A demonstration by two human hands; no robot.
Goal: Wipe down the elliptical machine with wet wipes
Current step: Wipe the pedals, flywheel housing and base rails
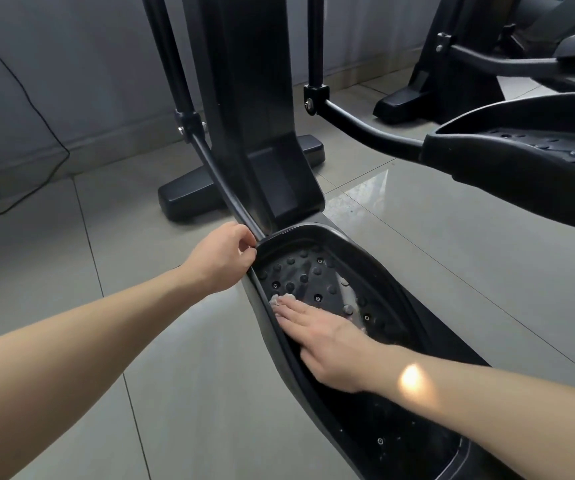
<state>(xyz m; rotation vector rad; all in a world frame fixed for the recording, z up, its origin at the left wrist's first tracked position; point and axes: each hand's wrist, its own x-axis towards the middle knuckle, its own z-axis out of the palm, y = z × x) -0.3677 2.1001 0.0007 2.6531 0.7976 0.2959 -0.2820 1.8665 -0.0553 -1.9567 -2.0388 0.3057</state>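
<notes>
Elliptical machine (262, 133) stands on the tiled floor (71, 271). Its central column is ahead of you, and its near pedal (365, 265) lies directly below you, running from near right up to the column's foot.

**Step in hand:** wiping the tread of the near pedal.
- Your right hand (327, 344) lies flat inside the pedal tray. Its fingers (293, 311) are straight and together, pressing the wet wipe (276, 302) onto the studded tread beside the left inner wall.
- Only a small crumpled edge of the wipe shows past your fingertips. The rest is hidden under the hand.
- Your left hand (223, 261) steadies the pedal. Its fingers are curled over the far-left corner of the rim, just where the link bar (216, 174) joins it.

**Progress (judgement):** a damp sheen shows on the tread to the right of your hand, so part of this tread appears done. Nothing shows whether the second pedal (521, 157) at far right, the column or the bars have been wiped.

**Next move (judgement):**
1. Hold flat, even pressure and draw the wipe along the left wall of the tray.
2. Work around the raised studs and screw heads, as these can snag or tear the wipe.
3. Maintain the left-hand grip so the pedal does not swing on its linkage.
4. Check the wipe, since its condition cannot be told from here.
</notes>
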